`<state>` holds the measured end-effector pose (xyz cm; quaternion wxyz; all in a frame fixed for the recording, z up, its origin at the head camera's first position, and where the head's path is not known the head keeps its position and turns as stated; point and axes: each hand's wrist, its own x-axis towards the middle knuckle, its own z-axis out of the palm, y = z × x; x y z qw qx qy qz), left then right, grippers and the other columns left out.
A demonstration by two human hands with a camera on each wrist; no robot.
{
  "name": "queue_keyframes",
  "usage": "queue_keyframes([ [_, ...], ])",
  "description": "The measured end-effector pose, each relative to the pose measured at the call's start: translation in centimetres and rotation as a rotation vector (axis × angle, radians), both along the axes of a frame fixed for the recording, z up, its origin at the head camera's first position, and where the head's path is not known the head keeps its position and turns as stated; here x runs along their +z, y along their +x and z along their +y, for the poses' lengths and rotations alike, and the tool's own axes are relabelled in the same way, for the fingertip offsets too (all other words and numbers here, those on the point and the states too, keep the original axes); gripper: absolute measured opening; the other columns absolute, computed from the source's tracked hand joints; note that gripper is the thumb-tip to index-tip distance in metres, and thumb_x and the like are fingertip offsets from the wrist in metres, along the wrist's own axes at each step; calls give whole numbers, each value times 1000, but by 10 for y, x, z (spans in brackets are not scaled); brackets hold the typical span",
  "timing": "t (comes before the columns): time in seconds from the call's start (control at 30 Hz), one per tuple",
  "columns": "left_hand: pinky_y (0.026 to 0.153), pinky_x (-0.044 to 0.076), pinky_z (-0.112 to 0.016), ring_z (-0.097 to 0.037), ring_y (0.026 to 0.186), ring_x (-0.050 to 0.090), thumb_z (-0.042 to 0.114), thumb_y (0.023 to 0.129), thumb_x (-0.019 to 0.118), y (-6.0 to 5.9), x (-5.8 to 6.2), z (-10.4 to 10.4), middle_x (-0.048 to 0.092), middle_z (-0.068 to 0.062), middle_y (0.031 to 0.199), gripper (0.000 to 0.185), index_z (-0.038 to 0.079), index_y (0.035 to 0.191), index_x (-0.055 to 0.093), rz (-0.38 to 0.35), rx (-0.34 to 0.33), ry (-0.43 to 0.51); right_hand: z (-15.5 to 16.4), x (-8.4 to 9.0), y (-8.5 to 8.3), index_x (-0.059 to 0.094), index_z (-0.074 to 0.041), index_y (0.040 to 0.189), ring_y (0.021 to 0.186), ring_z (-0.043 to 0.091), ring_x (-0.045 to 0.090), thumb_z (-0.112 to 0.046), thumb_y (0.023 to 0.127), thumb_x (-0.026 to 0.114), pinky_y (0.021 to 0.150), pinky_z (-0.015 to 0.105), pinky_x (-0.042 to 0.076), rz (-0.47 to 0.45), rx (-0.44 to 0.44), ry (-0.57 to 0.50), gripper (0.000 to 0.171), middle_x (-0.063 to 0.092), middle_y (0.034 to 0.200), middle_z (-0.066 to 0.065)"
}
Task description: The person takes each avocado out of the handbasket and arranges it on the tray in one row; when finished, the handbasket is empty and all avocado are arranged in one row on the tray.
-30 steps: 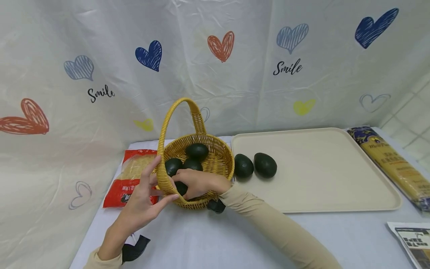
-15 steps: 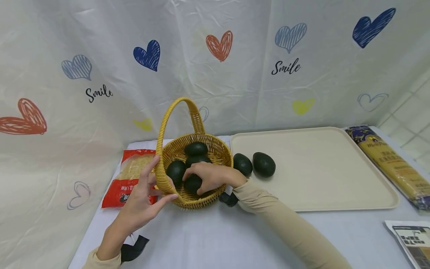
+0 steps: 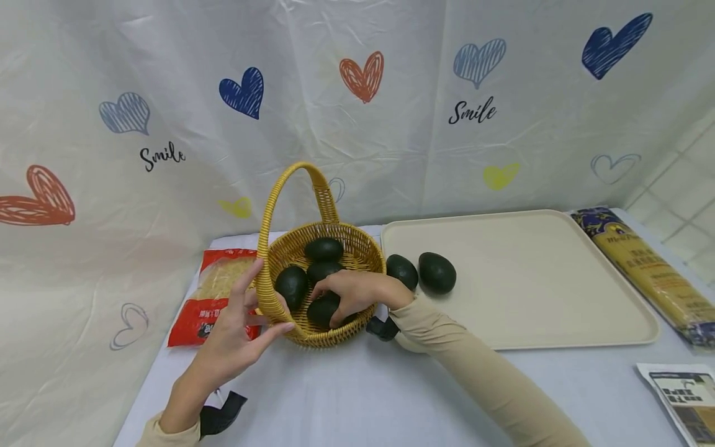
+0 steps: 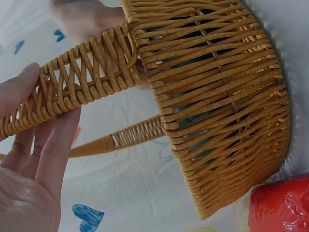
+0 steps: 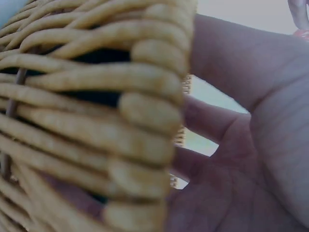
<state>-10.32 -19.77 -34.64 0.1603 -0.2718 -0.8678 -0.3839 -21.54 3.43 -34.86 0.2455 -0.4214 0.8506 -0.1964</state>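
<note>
A yellow wicker basket (image 3: pixel 363 245) with a tall arched handle (image 3: pixel 264 248) stands at the left of the table. My left hand (image 3: pixel 226 341) holds the handle's near-left base between thumb and fingers, which the left wrist view shows around the woven strip (image 4: pixel 72 92). Inside the basket, my right hand (image 3: pixel 363 292) grips a dark green avocado (image 3: pixel 319 310), its fingers curled over the right side. Three more avocados lie in the basket: one at the left (image 3: pixel 292 287), one at the back (image 3: pixel 324 249) and one in the middle (image 3: pixel 323 270). Basket weave hides the right fingertips in the right wrist view.
A beige tray (image 3: pixel 525 285) lies right of the basket, with two avocados (image 3: pixel 437 273) at its left end. A red pasta bag (image 3: pixel 215 298) sits left of the basket. A long yellow pasta pack (image 3: pixel 642 273) borders the tray's right side, with a printed packet (image 3: pixel 684 397) nearer.
My right hand has shifted right inside the basket together with the gripped avocado, uncovering the left avocado. The left hand stays on the handle.
</note>
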Motion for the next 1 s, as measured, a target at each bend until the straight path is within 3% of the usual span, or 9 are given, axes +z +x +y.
queue_keyframes([
  [0.27, 78, 61, -23, -26, 96, 74, -13, 70, 90, 1, 1, 0, 70, -7, 101, 124, 15, 165, 16, -15, 7, 1, -10, -4, 2, 64, -14, 140, 126, 18, 57, -16, 93, 81, 105, 31, 49, -55, 12, -1, 50, 63, 139, 3],
  [0.53, 77, 63, -28, -26, 97, 74, -14, 70, 89, 0, 1, 0, 71, -7, 102, 124, 14, 166, 15, -14, -9, 6, -13, -8, 5, 68, -19, 135, 121, 19, 56, -16, 91, 82, 102, 33, 49, 21, 6, -39, 46, 62, 134, 2],
  [0.77, 78, 62, -25, -25, 95, 74, -14, 70, 90, 1, 2, 1, 70, -5, 100, 125, 15, 166, 14, -19, -14, 2, 10, 5, 3, 67, -17, 135, 111, 19, 60, -16, 88, 83, 98, 35, 51, 134, -47, -233, 50, 62, 123, 2],
  [1.0, 74, 64, -31, -22, 91, 75, -12, 71, 90, 1, 3, 0, 71, -9, 106, 125, 17, 166, 14, -22, -6, -8, 59, 29, 8, 65, -15, 138, 118, 17, 57, -17, 86, 81, 101, 39, 50, 210, -95, -451, 54, 60, 132, 2],
])
